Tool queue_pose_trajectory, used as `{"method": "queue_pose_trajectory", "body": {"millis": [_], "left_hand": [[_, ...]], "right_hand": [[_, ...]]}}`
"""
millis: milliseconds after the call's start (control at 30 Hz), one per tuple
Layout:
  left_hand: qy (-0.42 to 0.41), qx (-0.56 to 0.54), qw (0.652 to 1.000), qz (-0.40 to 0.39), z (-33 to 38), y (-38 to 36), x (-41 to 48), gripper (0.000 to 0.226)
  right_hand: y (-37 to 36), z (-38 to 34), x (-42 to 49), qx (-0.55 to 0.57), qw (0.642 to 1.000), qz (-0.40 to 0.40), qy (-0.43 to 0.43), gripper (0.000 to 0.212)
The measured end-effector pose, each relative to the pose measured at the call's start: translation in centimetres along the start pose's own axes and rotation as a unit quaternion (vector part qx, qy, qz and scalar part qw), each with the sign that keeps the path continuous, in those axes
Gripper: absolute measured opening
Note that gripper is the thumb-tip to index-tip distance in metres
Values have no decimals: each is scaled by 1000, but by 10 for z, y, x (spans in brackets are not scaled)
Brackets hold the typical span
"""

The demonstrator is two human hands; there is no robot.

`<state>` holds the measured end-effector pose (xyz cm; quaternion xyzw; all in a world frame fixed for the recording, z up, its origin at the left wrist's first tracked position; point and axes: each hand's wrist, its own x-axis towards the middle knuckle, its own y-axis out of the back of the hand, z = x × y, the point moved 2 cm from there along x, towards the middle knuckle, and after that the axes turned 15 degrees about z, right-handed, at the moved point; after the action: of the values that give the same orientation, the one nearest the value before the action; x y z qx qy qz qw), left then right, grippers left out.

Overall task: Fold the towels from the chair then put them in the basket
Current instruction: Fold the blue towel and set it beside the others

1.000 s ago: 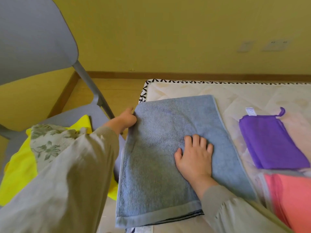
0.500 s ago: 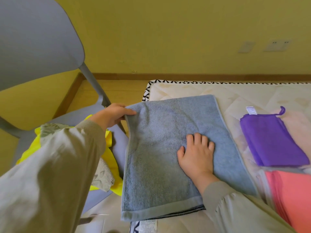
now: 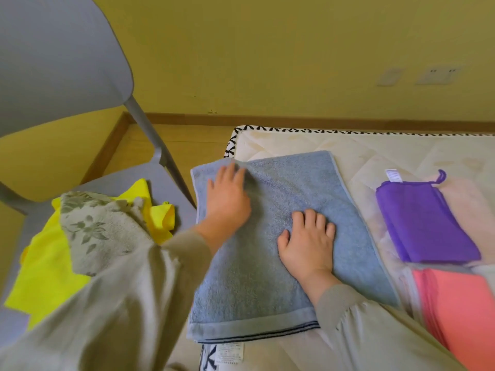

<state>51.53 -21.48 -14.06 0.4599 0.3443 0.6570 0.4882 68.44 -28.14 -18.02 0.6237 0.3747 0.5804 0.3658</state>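
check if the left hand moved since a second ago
Yes. The left hand moved right, away from the chair leg, off the left edge of the blue towel onto its top.

- I'm in a home bedroom: a bare quilted mattress (image 3: 388,151) lies before me.
- Yellow wall (image 3: 267,49) with sockets (image 3: 439,75) and wooden skirting (image 3: 294,121).
- Grey chair (image 3: 53,62) heaped with towels (image 3: 101,226).

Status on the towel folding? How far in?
Done: purple towel and pink towel lie folded at right. In hand: blue towel on the mattress, left hand and right hand pressing it flat. Left: yellow towel and floral towel on the chair, unfolded.
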Motion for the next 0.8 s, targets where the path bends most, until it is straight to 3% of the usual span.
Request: {"method": "queue_pose_trajectory", "body": {"millis": [100, 233, 333, 433, 533, 667, 800], "left_hand": [[-10, 2, 1000, -23, 27, -24, -52, 56], [-28, 39, 999, 10, 32, -36, -83, 61], [-21, 40, 999, 21, 32, -40, -82, 63], [-22, 42, 999, 27, 32, -43, -82, 65], [-21, 52, 998, 30, 31, -46, -81, 67], [-18, 51, 998, 24, 32, -47, -80, 68], [-18, 41, 999, 27, 33, -44, -81, 69]], "right_hand": [[-2, 2, -1, 26, 1000, 3, -1, 44], [-7, 4, 0, 33, 998, -55, -12, 60], [-5, 6, 8, 64, 996, -46, -34, 53], [3, 13, 34, 108, 993, 2, -39, 31], [3, 25, 77, 125, 991, 18, -49, 26], [-8, 40, 126, 133, 976, -42, -167, 39], [-23, 61, 155, 144, 943, -95, -286, 38]]}}
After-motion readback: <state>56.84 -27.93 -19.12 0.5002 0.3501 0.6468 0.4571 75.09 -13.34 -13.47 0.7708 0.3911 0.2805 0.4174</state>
